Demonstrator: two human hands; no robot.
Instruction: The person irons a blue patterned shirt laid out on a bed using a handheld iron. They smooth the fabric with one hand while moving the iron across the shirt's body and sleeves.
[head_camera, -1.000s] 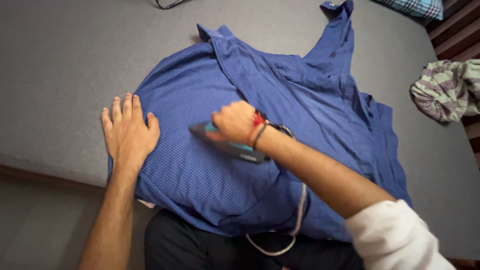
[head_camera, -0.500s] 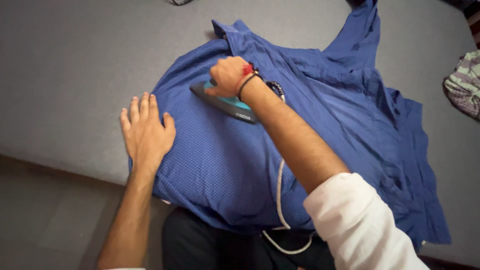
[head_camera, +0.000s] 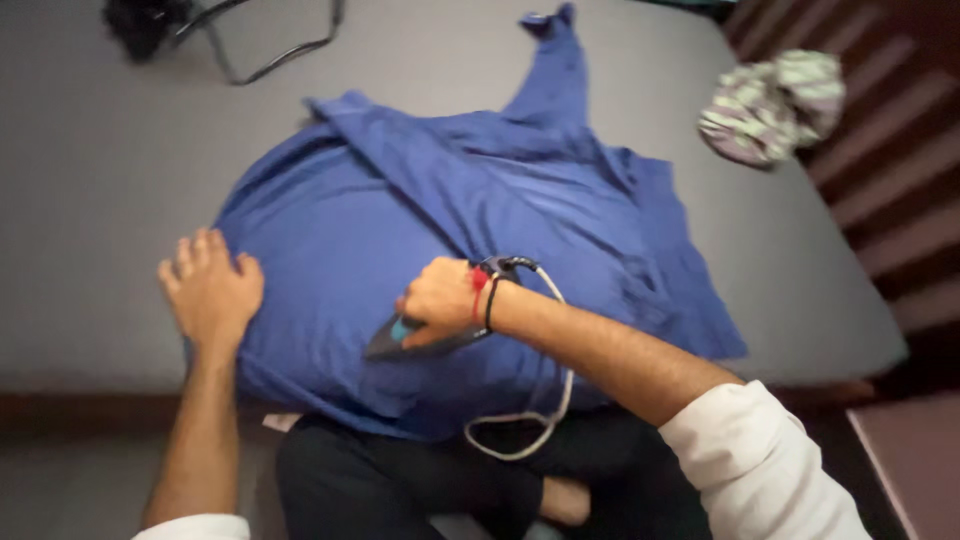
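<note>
Now we press the blue shirt (head_camera: 480, 230): right hand (head_camera: 437, 300) grips the iron (head_camera: 405, 338), left hand (head_camera: 210, 290) flat, open on shirt's edge; next, smooth strokes.

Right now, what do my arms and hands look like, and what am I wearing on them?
Both arms are bare to the elbow, white sleeves pushed up. The right hand has a red band and a thin black band at the wrist. The left hand wears nothing.

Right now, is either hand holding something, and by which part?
The right hand grips the iron by its handle on the blue shirt. The left hand only presses flat.
</note>
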